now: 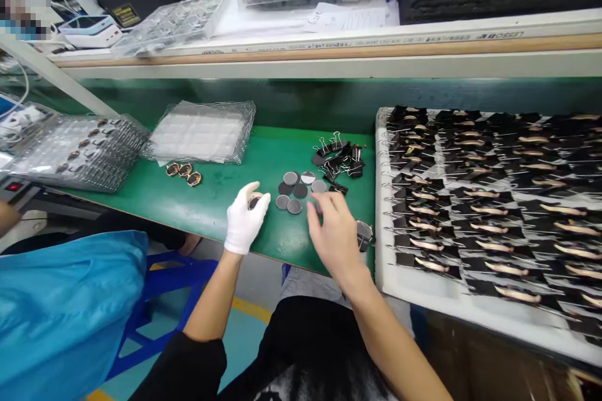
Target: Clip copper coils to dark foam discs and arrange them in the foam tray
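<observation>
My left hand [245, 216], in a white glove, is closed around a small round gold-rimmed piece [254, 202] that looks like a watch case. Most of that piece is hidden by the fingers. To its right, several thin grey and black discs [294, 206] lie loosely grouped on the green table [202, 207]. My bare right hand [336, 235] is over the right side of this group, thumb and index finger apart. Whether its fingertips touch a disc I cannot tell. Several gold-rimmed pieces [185, 170] like the held one lie farther left.
Black binder clips [341, 160] are heaped behind the discs. A dark round object [364, 235] sits beside my right wrist. At right is a white foam tray [384, 200] with rows of clipped pieces. Clear plastic trays [202, 131] stand at left. A shelf edge [329, 50] crosses above; a person's blue sleeve [70, 301] is close at left.
</observation>
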{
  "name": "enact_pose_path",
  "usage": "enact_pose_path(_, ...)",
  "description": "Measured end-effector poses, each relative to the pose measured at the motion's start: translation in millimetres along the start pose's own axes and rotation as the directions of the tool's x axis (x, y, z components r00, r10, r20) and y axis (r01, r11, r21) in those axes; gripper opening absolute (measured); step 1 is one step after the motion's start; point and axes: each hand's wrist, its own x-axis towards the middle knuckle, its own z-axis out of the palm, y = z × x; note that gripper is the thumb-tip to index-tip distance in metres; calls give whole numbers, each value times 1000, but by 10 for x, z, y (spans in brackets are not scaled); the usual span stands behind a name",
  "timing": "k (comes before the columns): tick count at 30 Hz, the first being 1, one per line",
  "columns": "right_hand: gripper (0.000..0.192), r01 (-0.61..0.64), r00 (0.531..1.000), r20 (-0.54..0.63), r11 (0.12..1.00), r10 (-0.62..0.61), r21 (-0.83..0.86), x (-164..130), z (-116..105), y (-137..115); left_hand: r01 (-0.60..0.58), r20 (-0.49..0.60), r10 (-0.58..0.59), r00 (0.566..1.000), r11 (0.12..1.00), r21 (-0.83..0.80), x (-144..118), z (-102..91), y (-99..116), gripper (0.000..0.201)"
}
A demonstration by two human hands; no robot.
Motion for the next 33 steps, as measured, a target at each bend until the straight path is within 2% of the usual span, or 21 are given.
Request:
enact_pose_path(1,32,-79,995,75,976,65,201,-73,22,-52,3,44,0,999,996,-84,-82,28,85,43)
enact_pose_path(2,37,-207,973,177,894,147,398,-140,39,-95,3,108,13,994,988,-155,-167,58,181,42)
enact_pose_path(3,42,-355,930,296,750,220,558,-196,47,-127,-2,170,36,985,980,-197,-248,85,279,41)
enact_pose_path(5,46,-580,814,493,376,309,723,-265,23,-148,-34,262,85,961,980,-194,-366,116,461,44)
enact_pose_path(6,45,-631,764,552,207,335,748,-277,-10,-138,-62,296,111,949,984,-169,-392,113,533,49)
enact_pose_path(7,43,-650,725,586,76,361,756,-276,-54,-119,-100,334,144,932,984,-147,-392,96,587,56)
enact_pose_path(8,40,-648,697,603,-18,387,761,-267,-106,-93,-145,379,187,906,980,-137,-368,69,622,64)
enact_pose_path(10,34,-622,666,610,-132,429,772,-239,-223,-41,-250,469,287,835,958,-140,-266,-2,641,73)
enact_pose_path(11,31,-602,664,604,-165,440,781,-229,-281,-20,-322,494,335,802,940,-115,-200,-32,630,71)
enact_pose_path(13,29,-547,681,568,-195,462,814,-239,-387,4,-485,512,385,768,871,73,-72,-54,586,57)
enact_pose_path(15,30,-494,702,528,-208,478,844,-302,-471,6,-604,522,384,761,713,356,24,-7,530,43)
enact_pose_path(17,32,-474,701,526,-236,482,848,-422,-530,-7,-651,560,351,750,540,533,83,89,472,35)
enact_pose_path(18,34,-486,688,550,-261,474,834,-497,-550,-16,-664,580,337,742,487,567,104,142,445,30)
enact_pose_path(20,36,-549,644,637,-325,424,770,-653,-574,-35,-686,606,330,724,445,576,135,226,404,25)
enact_pose_path(22,36,-603,603,714,-382,356,700,-783,-580,-45,-688,589,364,721,468,554,148,255,397,23)
enact_pose_path(23,36,-605,602,724,-399,337,689,-825,-580,-45,-684,559,400,726,503,529,139,244,413,24)
enact_pose_path(26,35,-507,674,638,-394,374,767,-847,-575,-22,-615,403,476,781,697,368,14,132,555,28)
enact_pose_path(28,34,-423,724,549,-359,418,832,-795,-574,-2,-525,328,445,833,823,217,-152,39,709,32)
enact_pose_path(30,34,-367,757,483,-324,441,872,-731,-570,11,-441,304,390,869,890,117,-347,-17,866,32)
enact_pose_path(33,35,-344,778,442,-287,446,894,-676,-548,14,-364,334,323,885,929,64,-591,-3,1036,36)
